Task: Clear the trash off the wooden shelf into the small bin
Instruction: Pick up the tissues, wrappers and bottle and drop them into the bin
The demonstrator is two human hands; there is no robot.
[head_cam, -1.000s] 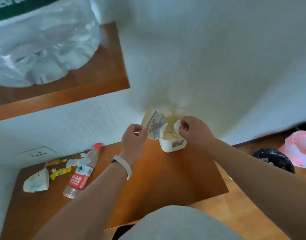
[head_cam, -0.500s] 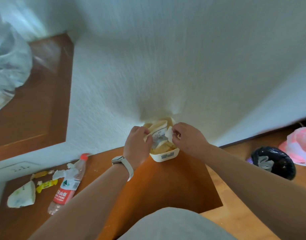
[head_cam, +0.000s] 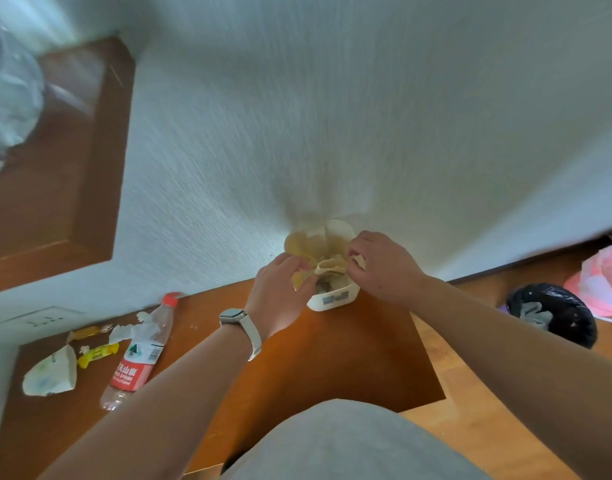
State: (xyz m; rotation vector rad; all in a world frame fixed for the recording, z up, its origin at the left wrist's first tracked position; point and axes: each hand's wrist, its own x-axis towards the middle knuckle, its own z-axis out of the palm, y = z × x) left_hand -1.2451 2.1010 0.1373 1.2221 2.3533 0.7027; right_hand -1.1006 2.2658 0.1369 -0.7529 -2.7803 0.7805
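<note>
Your left hand [head_cam: 280,285] and right hand [head_cam: 380,268] both pinch crumpled paper [head_cam: 327,266] down into the small bin [head_cam: 332,299] | bin at 12 o'clock on the wooden shelf [head_cam: 332,358], apparently against the wall | bottle [head_cam: 142,351], wrappers [head_cam: 96,353], tissue pack [head_cam: 51,374] at 9 o'clock on the shelf

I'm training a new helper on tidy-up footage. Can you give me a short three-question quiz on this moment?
1. True or false: both hands are at the small bin.
2. Which lies nearest the wall socket? A) water bottle B) black bag C) small bin
3. Which wrist carries the watch?

Key: 1 true: the left hand and right hand press crumpled paper into it. 2 A. 3 left.
</note>
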